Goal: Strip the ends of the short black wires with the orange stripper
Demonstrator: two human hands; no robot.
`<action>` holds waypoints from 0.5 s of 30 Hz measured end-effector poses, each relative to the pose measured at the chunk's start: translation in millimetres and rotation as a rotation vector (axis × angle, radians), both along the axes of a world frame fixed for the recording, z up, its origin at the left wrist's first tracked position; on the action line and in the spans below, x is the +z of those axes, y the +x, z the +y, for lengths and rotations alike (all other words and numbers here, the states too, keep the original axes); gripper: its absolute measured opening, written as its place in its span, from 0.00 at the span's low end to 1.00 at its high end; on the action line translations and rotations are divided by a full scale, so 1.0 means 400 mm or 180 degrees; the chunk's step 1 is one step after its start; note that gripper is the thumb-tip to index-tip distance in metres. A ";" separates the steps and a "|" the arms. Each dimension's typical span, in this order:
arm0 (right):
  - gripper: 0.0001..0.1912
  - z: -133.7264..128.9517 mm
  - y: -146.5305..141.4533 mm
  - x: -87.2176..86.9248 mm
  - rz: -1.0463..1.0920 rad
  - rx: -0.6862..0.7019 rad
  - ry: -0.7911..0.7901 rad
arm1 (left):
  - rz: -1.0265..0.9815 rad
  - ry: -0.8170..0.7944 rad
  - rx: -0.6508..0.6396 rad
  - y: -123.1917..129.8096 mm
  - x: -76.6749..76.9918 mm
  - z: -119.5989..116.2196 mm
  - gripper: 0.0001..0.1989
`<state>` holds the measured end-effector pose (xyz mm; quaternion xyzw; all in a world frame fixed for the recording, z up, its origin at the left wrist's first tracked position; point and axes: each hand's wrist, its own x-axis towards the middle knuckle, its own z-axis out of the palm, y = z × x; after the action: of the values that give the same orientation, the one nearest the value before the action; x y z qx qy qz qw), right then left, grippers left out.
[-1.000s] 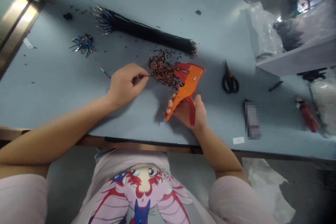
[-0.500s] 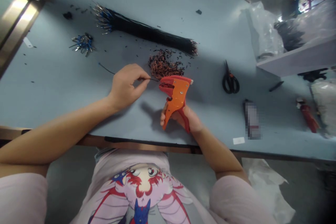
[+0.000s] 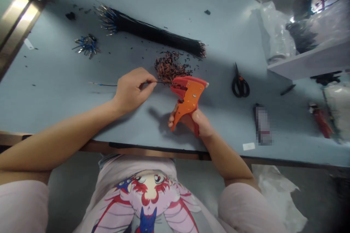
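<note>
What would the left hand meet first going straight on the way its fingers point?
Most likely the orange-and-red wire stripper, at its red nose. The pile of clippings lies close beside that line; with heights unclear, the left hand might brush it first.

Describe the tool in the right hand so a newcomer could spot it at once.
On the blue-grey table, find the long black wire bundle, then the copper-coloured scrap pile on its near side. Beside that pile, the right hand holds the tool by its handles. Its orange body with red top sets it apart from the black scissors farther right.
</note>
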<state>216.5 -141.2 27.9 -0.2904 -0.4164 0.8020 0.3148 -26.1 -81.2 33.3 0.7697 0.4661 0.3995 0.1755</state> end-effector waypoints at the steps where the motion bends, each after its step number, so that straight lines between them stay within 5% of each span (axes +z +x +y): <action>1: 0.27 0.001 0.003 0.004 -0.0013 0.0025 0.0023 | 0.0017 0.0038 0.0009 0.000 0.000 0.000 0.06; 15: 0.29 -0.004 -0.005 0.002 -0.0221 0.0081 -0.0166 | 0.0037 0.0454 -0.0060 0.001 0.004 -0.009 0.05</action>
<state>214.5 -142.8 28.9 -0.3209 -0.4097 0.8059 0.2823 -25.7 -85.0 34.9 0.7868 0.4302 0.4256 0.1213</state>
